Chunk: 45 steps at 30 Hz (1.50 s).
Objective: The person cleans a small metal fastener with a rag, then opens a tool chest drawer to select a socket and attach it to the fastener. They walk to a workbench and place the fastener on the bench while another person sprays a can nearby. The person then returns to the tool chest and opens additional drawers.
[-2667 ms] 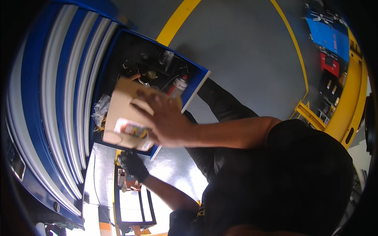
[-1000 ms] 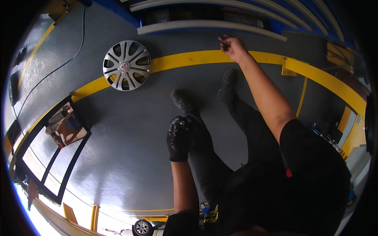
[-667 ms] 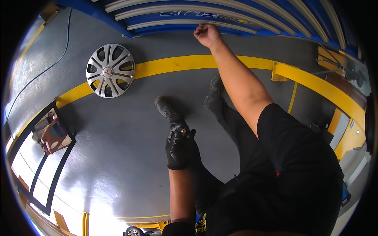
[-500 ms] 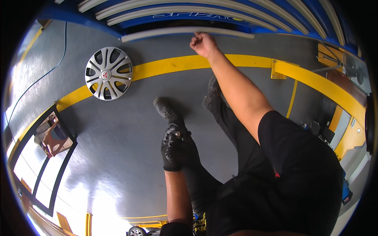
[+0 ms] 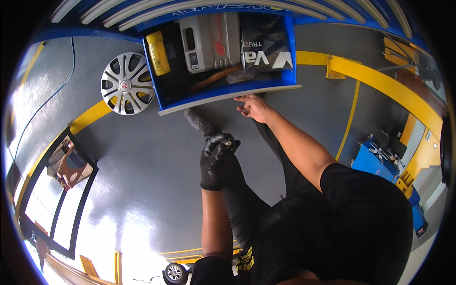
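An extended blue drawer [image 5: 228,93] reaches out from the tool cabinet at the top. My bare right hand [image 5: 255,109] is at its pale front lip, fingers apart, fingertips touching the edge. Inside lie a yellow cylindrical object [image 5: 158,53], a grey hard tool case [image 5: 202,45], a black plastic bag [image 5: 266,45] with white print, and a brown curved handle [image 5: 214,78]. My left hand [image 5: 216,159], in a black glove, is closed over my left leg. It holds a small round metallic piece [image 5: 228,143]; most of that piece is hidden by the fingers.
A silver wheel cover [image 5: 127,95] stands left of the drawer, by the yellow floor stripe [image 5: 88,118]. A yellow metal beam [image 5: 380,92] runs along the right. Beyond it is a blue tool cart [image 5: 373,161]. A black-framed panel [image 5: 57,190] is at left.
The drawer has come out toward me, exposing its contents. My right hand has come nearer along with it, its fingers now less curled. My left hand has risen slightly.
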Available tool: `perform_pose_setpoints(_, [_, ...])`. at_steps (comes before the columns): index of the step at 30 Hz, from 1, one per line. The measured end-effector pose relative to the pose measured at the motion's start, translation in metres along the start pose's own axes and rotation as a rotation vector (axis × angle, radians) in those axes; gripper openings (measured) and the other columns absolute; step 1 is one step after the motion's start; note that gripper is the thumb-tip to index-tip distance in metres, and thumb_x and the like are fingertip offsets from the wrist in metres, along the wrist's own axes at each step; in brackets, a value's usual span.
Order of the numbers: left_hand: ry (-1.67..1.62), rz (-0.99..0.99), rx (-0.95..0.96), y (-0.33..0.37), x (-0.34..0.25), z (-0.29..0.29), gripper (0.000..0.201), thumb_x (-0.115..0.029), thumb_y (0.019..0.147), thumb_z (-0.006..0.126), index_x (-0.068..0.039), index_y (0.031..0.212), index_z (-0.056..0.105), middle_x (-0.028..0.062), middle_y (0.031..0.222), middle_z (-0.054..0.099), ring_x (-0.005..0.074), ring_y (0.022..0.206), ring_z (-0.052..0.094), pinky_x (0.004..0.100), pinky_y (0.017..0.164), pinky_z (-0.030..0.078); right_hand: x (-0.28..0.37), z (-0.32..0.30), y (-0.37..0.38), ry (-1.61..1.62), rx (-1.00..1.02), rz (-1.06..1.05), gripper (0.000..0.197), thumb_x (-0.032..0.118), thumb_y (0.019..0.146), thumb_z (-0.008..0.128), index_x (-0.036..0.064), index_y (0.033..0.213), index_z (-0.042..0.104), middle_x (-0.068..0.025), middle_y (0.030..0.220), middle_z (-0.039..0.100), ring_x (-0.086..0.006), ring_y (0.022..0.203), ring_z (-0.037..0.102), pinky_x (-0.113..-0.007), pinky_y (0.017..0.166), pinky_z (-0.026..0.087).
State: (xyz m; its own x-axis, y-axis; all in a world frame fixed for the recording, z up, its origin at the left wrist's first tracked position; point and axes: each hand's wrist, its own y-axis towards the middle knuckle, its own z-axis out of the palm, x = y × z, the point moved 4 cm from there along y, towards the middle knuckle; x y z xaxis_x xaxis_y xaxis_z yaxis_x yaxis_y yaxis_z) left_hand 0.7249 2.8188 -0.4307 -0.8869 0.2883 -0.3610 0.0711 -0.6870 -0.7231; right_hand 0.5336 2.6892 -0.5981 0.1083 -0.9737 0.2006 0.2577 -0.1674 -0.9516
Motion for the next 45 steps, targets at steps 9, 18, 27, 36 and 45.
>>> perform_pose_setpoints(9, [-0.097,-0.081,0.023,0.003,0.013,-0.005,0.026,-0.020,0.105,0.055,0.001,0.119,0.062,0.0094,0.100,0.062,0.0169,0.089,0.059,0.0336,0.092,0.052,-0.025,-0.012,-0.027,-0.372,0.050,0.195,0.043,-0.002,0.084,0.048,0.0086,0.125,0.056,-0.0067,0.119,0.070,-0.0164,0.083,0.065,-0.030,0.069,0.050])
perform_pose_setpoints(18, [-0.189,-0.059,0.020,0.002,0.013,-0.017,0.021,-0.013,0.104,0.054,0.000,0.118,0.064,0.0079,0.103,0.063,0.0178,0.089,0.059,0.0467,0.104,0.048,0.042,-0.090,0.032,0.406,-0.447,0.080,0.039,0.024,0.099,0.068,-0.0030,0.119,0.049,-0.0192,0.103,0.065,-0.0280,0.083,0.068,-0.037,0.073,0.060])
perform_pose_setpoints(27, [-0.027,-0.120,0.039,-0.001,0.011,-0.019,0.020,-0.017,0.104,0.058,-0.001,0.116,0.064,0.0094,0.104,0.064,0.0197,0.094,0.061,0.0427,0.096,0.055,0.063,-0.133,-0.016,0.572,-0.223,-0.029,0.022,0.025,0.097,0.071,0.0102,0.084,0.060,0.0020,0.071,0.058,-0.0114,0.063,0.057,-0.030,0.060,0.048])
perform_pose_setpoints(36, [-0.106,-0.087,0.015,0.003,0.023,-0.021,0.017,-0.018,0.103,0.061,-0.003,0.112,0.065,0.0075,0.102,0.064,0.0176,0.090,0.059,0.0443,0.097,0.049,0.187,-0.117,-0.047,0.466,-0.173,-0.237,0.019,0.022,0.098,0.063,0.0057,0.088,0.063,0.0008,0.071,0.057,-0.0123,0.067,0.058,-0.031,0.066,0.048])
perform_pose_setpoints(45, [-0.055,-0.047,0.024,0.000,0.010,-0.021,0.020,-0.017,0.103,0.062,-0.001,0.114,0.065,0.0079,0.104,0.066,0.0201,0.095,0.064,0.0497,0.101,0.053,0.094,-0.134,0.043,0.305,-0.464,-0.088,0.014,0.016,0.101,0.059,0.0090,0.089,0.058,-0.0040,0.075,0.062,-0.0162,0.066,0.065,-0.033,0.056,0.050])
